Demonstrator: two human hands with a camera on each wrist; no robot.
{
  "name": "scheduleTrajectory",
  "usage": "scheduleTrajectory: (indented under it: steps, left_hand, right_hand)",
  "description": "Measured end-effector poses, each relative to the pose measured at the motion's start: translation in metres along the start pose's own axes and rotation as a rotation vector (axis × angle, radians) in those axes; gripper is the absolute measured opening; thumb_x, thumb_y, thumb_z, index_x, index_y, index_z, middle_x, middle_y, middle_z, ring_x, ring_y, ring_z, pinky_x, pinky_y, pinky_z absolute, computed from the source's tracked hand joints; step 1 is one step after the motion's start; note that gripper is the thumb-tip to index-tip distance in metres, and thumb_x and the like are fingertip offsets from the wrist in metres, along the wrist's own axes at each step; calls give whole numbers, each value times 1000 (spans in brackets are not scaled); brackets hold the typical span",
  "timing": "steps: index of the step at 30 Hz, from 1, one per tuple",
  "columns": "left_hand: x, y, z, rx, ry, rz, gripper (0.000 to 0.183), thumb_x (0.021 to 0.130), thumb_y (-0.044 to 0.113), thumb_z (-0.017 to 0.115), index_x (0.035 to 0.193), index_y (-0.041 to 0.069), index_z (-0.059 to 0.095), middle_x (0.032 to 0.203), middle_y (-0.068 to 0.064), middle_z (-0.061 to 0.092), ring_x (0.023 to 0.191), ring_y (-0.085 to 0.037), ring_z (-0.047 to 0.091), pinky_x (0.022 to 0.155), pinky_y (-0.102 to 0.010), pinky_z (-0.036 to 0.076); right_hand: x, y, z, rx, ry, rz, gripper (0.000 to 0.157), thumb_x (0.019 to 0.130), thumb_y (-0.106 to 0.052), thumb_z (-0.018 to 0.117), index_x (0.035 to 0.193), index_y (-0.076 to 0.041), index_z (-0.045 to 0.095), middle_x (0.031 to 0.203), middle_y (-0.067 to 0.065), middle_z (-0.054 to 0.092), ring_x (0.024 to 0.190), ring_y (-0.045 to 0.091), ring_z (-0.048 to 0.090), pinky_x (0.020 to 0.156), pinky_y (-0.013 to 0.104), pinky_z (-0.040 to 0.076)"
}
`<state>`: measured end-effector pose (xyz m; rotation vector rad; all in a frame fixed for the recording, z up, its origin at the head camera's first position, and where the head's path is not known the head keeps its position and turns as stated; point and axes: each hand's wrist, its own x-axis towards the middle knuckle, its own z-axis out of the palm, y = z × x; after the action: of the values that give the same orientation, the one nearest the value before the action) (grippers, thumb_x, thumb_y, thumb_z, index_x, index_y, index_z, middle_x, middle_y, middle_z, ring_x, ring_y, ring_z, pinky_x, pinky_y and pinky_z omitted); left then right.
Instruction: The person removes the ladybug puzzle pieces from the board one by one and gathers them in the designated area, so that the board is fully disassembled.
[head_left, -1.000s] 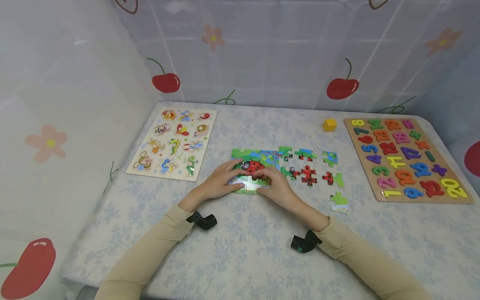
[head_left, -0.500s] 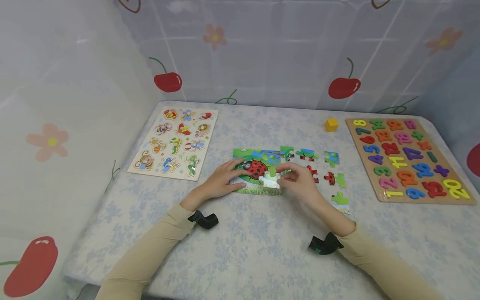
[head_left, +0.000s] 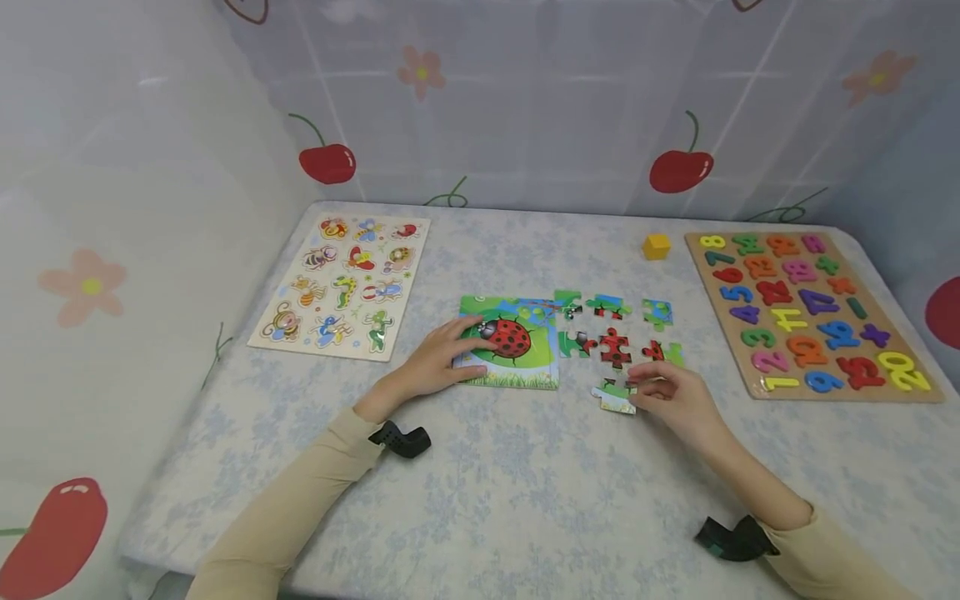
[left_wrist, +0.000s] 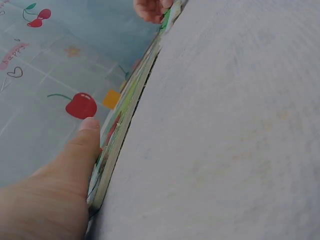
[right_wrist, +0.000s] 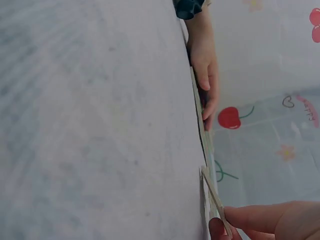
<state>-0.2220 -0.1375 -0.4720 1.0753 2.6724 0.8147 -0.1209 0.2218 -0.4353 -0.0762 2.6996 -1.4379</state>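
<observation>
My left hand (head_left: 435, 358) rests with spread fingers on the left part of a square ladybug puzzle board (head_left: 542, 367); the left wrist view shows its thumb along the board's edge. To the right, my right hand (head_left: 678, 404) pinches a green and white jigsaw piece (head_left: 617, 398) by its right side. That piece is seen tilted edge-on in the right wrist view, near the tablecloth. Above it lie loose ladybug pieces in two rows, among them a red spotted piece (head_left: 616, 348) and a blue-green corner piece (head_left: 657, 313). My right hand partly covers a green-edged piece (head_left: 674, 353).
A wooden number board (head_left: 750, 367) lies at the right, with a yellow cube (head_left: 656, 247) beside its upper left corner. On the left is an insect peg puzzle (head_left: 352, 333). A patterned curtain (head_left: 525, 125) hangs behind the table.
My right hand has lifted the green and white jigsaw piece off the ladybug board and carried it right, below the loose pieces. The left hand has stayed on the board.
</observation>
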Motion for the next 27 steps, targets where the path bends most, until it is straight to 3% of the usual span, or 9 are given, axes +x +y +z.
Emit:
scheduleTrajectory:
  steps: [9,14,19,27]
  left_hand:
    - [-3,1,-2,-65,11,-37,34,97,35,53,130,25,59,157,-7,26,148,-31,18,117,-59,17]
    - [-1,0,-2,-208,76,-59,31,100,28,50,126,16,62,153,-9,35,145,-31,26,116,-54,25]
    - [0,-2,-3,-324,156,-66,28,99,18,51,124,10,62,145,-12,44,139,-31,35,111,-51,34]
    - [1,-4,-3,-282,278,-120,23,95,10,56,116,8,65,137,-12,51,134,-31,42,111,-48,36]
  right_hand:
    - [4,5,-1,-134,69,-121,30,80,4,71,109,2,64,101,18,69,84,-6,56,71,10,49]
    - [15,-6,8,-88,43,-136,26,82,-2,71,108,1,65,101,17,68,83,-4,59,72,11,49]
    - [34,-30,35,9,-74,-145,24,85,-4,68,108,2,66,102,17,69,85,9,63,74,19,52]
    - [64,-68,95,100,-230,-186,31,84,-6,69,115,0,65,114,17,66,103,30,61,84,36,52]
